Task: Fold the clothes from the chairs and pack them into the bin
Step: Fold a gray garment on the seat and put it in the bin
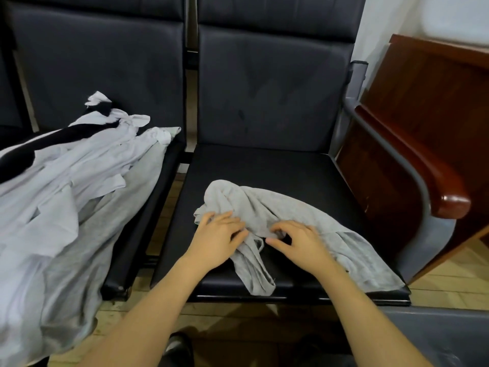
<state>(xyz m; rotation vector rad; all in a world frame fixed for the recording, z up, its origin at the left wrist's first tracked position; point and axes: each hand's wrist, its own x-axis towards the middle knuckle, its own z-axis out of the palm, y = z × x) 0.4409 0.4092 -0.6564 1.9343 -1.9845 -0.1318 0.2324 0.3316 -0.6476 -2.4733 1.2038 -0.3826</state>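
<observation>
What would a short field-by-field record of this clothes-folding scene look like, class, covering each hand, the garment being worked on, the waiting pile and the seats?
left hand: left hand rests on the crumpled grey cloth garment, fingers spread
right hand: right hand, fingers curled, pinches the garment
garment: unfolded, on the right black padded seat
waiting pile: heap of pale grey and black clothes on the left black padded seat
bin: not in view

I am reaching both bare forearms forward and down; my left hand (217, 238) is lying palm down with fingers spread, and my right hand (300, 241) is hovering with fingertips curling inward.
</observation>
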